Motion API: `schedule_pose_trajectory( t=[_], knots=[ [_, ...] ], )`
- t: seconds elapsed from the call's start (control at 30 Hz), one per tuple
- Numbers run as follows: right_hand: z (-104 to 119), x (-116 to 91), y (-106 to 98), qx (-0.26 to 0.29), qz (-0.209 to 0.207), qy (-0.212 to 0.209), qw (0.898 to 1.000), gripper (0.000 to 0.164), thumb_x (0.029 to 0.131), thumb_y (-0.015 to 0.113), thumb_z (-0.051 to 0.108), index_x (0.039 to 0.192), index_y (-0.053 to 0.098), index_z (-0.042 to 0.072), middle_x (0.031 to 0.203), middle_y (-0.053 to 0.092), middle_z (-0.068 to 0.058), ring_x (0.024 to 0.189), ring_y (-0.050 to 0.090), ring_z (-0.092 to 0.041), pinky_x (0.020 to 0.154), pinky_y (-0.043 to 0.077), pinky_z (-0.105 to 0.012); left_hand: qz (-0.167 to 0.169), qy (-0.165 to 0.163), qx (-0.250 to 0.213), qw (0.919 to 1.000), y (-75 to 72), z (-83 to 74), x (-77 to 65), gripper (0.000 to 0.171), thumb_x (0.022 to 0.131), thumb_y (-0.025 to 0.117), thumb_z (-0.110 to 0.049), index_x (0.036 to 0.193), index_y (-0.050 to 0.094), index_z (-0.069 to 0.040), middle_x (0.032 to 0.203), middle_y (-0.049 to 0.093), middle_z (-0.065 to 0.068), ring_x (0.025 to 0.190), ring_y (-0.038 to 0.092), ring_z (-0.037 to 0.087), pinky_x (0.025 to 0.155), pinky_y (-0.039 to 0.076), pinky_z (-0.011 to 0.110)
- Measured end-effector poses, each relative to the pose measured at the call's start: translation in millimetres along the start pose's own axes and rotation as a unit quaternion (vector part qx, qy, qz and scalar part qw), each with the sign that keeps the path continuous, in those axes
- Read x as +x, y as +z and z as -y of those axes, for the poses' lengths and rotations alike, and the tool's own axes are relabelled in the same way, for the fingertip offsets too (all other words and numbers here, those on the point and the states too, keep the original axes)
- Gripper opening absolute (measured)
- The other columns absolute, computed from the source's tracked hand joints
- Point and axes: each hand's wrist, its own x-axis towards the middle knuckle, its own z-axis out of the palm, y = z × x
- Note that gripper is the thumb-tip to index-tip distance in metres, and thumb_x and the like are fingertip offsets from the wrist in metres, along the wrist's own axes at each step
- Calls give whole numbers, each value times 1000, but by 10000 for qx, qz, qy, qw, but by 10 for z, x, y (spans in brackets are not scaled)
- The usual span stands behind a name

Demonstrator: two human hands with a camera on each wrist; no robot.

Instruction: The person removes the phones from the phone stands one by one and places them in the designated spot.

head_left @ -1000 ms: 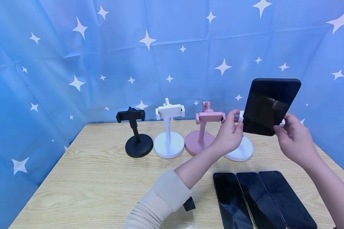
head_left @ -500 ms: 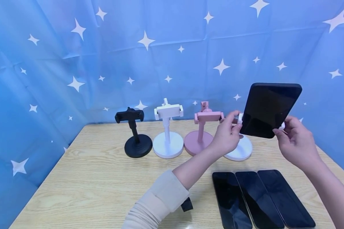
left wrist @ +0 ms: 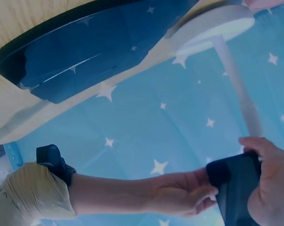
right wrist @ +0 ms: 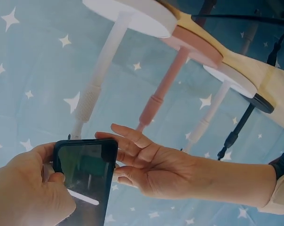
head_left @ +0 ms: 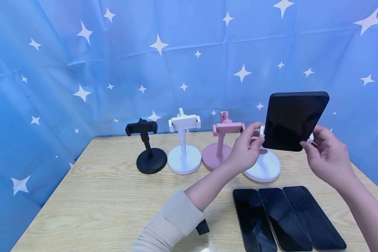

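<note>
A black-screened phone (head_left: 294, 122) sits tilted in the clamp of the rightmost white phone stand (head_left: 263, 168). My left hand (head_left: 246, 150) pinches the clamp's white left end (head_left: 262, 132) between thumb and fingers. At the opposite side, my right hand (head_left: 330, 155) grips the white right end (head_left: 310, 138), its thumb at the phone's lower corner. The phone hides most of the clamp in the head view. In the right wrist view, the stand's ribbed white post (right wrist: 92, 94) runs up behind the phone.
To the left stand a pink phone stand (head_left: 220, 140), another white stand (head_left: 184, 157) and a black stand (head_left: 149, 154), their clamps holding nothing. Three dark phones (head_left: 285, 220) lie side by side on the wooden table (head_left: 97, 203) in front. A starry blue cloth (head_left: 129, 63) hangs behind.
The rightmost stand's base has come slightly nearer on the table. The phone has shifted a little left and down, with both hands still on the clamp.
</note>
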Motion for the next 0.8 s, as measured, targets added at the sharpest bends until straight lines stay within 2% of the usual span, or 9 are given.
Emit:
schedule_pose_trajectory(
  t=[0.1,0.23,0.3,0.47,0.53,0.63,0.8],
  knots=[
    [67,2,-24,106,16,-71,9999,36,83,53,-11,105,51,18,88,46,21,64,44,13,53,33,-5,53,131,-106,9998,-44,-41,-49,35,95,40,2,129,40,-6,109,51,17,86,61,15,71,51,18],
    [184,-11,-28,244,21,-267,9993,54,79,54,-17,107,49,28,89,49,25,67,47,13,55,34,-4,40,100,-249,9996,-113,-109,-144,37,94,42,2,129,41,-8,105,52,16,85,61,17,71,52,20],
    [253,-19,-23,246,38,-387,9989,52,77,55,-18,108,53,23,90,51,27,69,48,15,57,36,-3,49,115,-366,9992,-159,-144,-205,36,94,43,3,129,41,-7,104,51,18,85,61,21,72,53,23],
    [424,-34,-6,313,112,-570,9978,54,75,57,-20,111,56,20,96,53,27,73,52,16,62,39,-2,135,203,-511,9984,-295,-247,-363,36,93,43,4,128,40,-4,106,49,23,91,60,30,74,53,28],
    [490,-41,7,486,143,-651,9966,58,75,57,-20,111,54,25,98,55,23,72,53,13,60,39,-3,175,154,-472,9986,-352,-300,-426,36,93,44,4,128,40,-4,108,49,22,93,60,28,75,53,27],
    [585,-54,39,813,196,-815,9932,59,75,56,-22,111,55,25,99,57,17,68,52,8,58,38,-5,212,109,-334,9992,-440,-374,-529,35,93,44,4,126,41,-5,109,51,22,93,61,27,74,53,27],
    [705,-86,128,1257,379,-962,9867,52,78,55,-19,114,56,18,102,58,11,72,54,2,59,41,-6,173,127,1,9998,-586,-452,-723,35,92,45,5,125,42,-8,107,53,19,92,63,25,74,53,26]
  ],
)
